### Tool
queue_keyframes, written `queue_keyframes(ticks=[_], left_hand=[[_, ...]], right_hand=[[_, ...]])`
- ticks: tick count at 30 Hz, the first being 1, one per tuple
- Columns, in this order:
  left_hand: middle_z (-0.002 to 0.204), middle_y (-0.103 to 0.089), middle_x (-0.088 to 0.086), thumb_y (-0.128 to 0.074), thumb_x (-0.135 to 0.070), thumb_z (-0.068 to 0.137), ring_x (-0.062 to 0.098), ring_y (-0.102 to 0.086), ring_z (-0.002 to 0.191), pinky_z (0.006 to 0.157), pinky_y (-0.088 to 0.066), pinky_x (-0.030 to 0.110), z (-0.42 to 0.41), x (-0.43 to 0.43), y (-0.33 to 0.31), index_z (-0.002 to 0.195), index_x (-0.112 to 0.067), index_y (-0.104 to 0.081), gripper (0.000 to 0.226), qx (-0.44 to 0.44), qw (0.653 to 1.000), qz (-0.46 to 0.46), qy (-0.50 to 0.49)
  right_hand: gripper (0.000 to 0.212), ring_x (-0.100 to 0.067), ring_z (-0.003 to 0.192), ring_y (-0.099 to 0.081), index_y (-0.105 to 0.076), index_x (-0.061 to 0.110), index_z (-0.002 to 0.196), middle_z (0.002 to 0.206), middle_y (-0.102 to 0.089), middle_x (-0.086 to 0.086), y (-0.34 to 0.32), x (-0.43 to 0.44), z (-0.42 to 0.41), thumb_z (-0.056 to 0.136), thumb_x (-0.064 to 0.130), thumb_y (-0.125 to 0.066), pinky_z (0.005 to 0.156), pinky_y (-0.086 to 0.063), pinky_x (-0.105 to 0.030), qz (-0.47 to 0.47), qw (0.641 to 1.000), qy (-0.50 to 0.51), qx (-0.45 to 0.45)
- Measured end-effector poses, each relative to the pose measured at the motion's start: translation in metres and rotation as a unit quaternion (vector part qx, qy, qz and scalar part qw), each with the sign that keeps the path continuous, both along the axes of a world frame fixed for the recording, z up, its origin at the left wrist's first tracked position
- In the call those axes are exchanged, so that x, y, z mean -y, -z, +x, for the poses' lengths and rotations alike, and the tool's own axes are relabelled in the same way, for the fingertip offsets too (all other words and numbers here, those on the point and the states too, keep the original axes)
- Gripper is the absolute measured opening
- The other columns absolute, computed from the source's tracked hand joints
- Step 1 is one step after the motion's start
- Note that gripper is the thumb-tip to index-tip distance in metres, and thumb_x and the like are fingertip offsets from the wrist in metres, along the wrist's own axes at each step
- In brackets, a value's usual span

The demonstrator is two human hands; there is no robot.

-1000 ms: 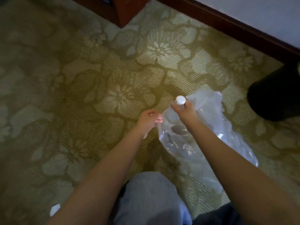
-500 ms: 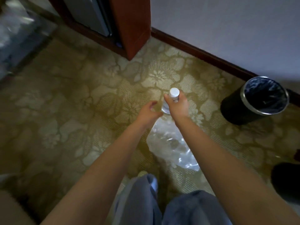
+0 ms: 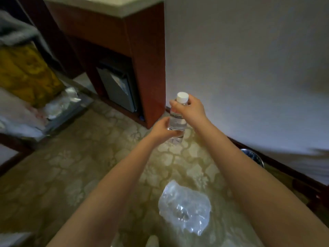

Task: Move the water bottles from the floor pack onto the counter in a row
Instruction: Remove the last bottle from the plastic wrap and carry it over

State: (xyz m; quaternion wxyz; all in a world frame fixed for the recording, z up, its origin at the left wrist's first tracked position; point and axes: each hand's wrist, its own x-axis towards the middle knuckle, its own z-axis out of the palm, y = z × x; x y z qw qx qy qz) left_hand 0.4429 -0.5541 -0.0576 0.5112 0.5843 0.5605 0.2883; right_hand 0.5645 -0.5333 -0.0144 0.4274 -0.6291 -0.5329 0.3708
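Bottle status: one clear plastic water bottle with a white screw cap (image 3: 177, 118) is held upright in the air, well above the patterned olive-and-cream carpet (image 3: 85, 168). It sits in front of the lower corner of the reddish-brown wooden cabinet (image 3: 147, 68) and the pale wall (image 3: 249, 68).

Right hand (image 3: 191, 109): clamped around the neck and shoulder of the bottle, just under the cap, fingers wrapped across the front.

Left hand (image 3: 162, 130): closed on the lower body of the bottle from the left side, with the thumb across the label band. Both hands touch the bottle at once.

Floor pack: a crumpled clear plastic wrap (image 3: 185, 209) lies on the carpet below and between the forearms, well apart from the held bottle. Whether any bottles remain inside it cannot be told; the contents are blurred.

Counter: a pale countertop edge (image 3: 114, 9) caps the cabinet at the top of the view.

Surroundings: a small grey fridge door (image 3: 117, 88) is set in the cabinet recess. A round metal-rimmed bin (image 3: 252, 156) stands against the dark baseboard, partly hidden behind the right forearm. Yellow fabric (image 3: 26, 73) and shiny plastic (image 3: 58, 104) are stacked at the left edge.
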Motion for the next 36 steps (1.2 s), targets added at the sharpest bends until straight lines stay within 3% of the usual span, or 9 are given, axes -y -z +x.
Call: queue_keyframes(ticks=[5,10,13,16,19,26,30,36], left_hand=[[0.104,-0.070,-0.005,-0.084,-0.029,0.066,0.009,-0.067,0.094,0.079,-0.053,0.024,-0.053,-0.019,-0.070,0.114,-0.018,-0.064,0.053,-0.035,0.995,0.091,-0.031],[0.102,-0.071,-0.008,-0.083,-0.032,0.068,0.009,-0.066,0.095,0.085,-0.053,0.029,-0.138,-0.053,-0.121,0.111,-0.020,-0.066,0.048,-0.045,0.988,0.140,-0.045],[0.095,-0.069,-0.012,-0.082,-0.031,0.069,0.006,-0.065,0.092,0.079,-0.050,0.024,-0.198,-0.082,-0.144,0.107,-0.024,-0.066,0.042,-0.039,0.983,0.169,-0.059],[0.097,-0.070,-0.011,-0.083,-0.033,0.068,0.007,-0.066,0.094,0.083,-0.052,0.028,-0.252,-0.110,-0.161,0.107,-0.024,-0.067,0.043,-0.021,0.981,0.179,-0.066],[0.104,-0.072,-0.007,-0.084,-0.033,0.067,0.008,-0.067,0.097,0.088,-0.054,0.033,-0.292,-0.141,-0.177,0.112,-0.019,-0.068,0.049,0.003,0.982,0.180,-0.064],[0.103,-0.073,-0.005,-0.084,-0.030,0.068,0.007,-0.067,0.097,0.086,-0.054,0.028,-0.348,-0.240,-0.199,0.111,-0.018,-0.069,0.046,0.036,0.976,0.206,-0.060],[0.100,-0.074,-0.005,-0.085,-0.028,0.067,0.007,-0.069,0.095,0.086,-0.053,0.029,-0.364,-0.321,-0.206,0.108,-0.019,-0.071,0.044,0.035,0.973,0.218,-0.059],[0.100,-0.074,-0.005,-0.086,-0.030,0.064,0.011,-0.068,0.097,0.091,-0.053,0.035,-0.362,-0.467,-0.247,0.105,-0.021,-0.071,0.045,0.008,0.969,0.245,-0.043]], right_hand=[[0.029,-0.017,0.094,-0.063,-0.059,0.023,0.097,0.095,-0.065,0.003,-0.093,-0.003,-0.050,0.080,0.043,-0.071,0.083,-0.053,-0.035,0.083,0.995,-0.064,-0.006],[0.029,-0.016,0.090,-0.064,-0.059,0.020,0.096,0.094,-0.065,0.001,-0.144,-0.034,-0.132,0.081,0.042,-0.071,0.086,-0.055,-0.042,0.136,0.986,-0.095,-0.004],[0.031,-0.017,0.093,-0.066,-0.062,0.019,0.097,0.094,-0.067,0.000,-0.166,-0.060,-0.189,0.079,0.041,-0.072,0.086,-0.055,-0.042,0.164,0.981,-0.107,-0.006],[0.028,-0.014,0.091,-0.066,-0.064,0.018,0.098,0.090,-0.067,0.004,-0.187,-0.088,-0.242,0.080,0.039,-0.072,0.084,-0.055,-0.037,0.177,0.977,-0.121,-0.008],[0.027,-0.008,0.081,-0.064,-0.063,0.016,0.098,0.086,-0.066,0.007,-0.209,-0.120,-0.282,0.083,0.037,-0.070,0.071,-0.052,-0.025,0.174,0.974,-0.147,0.002],[0.020,-0.008,0.084,-0.062,-0.062,0.017,0.103,0.095,-0.065,0.002,-0.231,-0.222,-0.334,0.087,0.027,-0.068,0.070,-0.048,-0.020,0.195,0.962,-0.190,-0.001],[0.020,-0.014,0.093,-0.062,-0.062,0.022,0.104,0.104,-0.065,-0.004,-0.235,-0.301,-0.344,0.086,0.027,-0.069,0.075,-0.050,-0.023,0.231,0.955,-0.188,-0.007],[0.020,-0.018,0.095,-0.062,-0.062,0.020,0.105,0.101,-0.064,-0.002,-0.264,-0.441,-0.344,0.086,0.027,-0.067,0.081,-0.053,-0.033,0.269,0.946,-0.170,-0.054]])
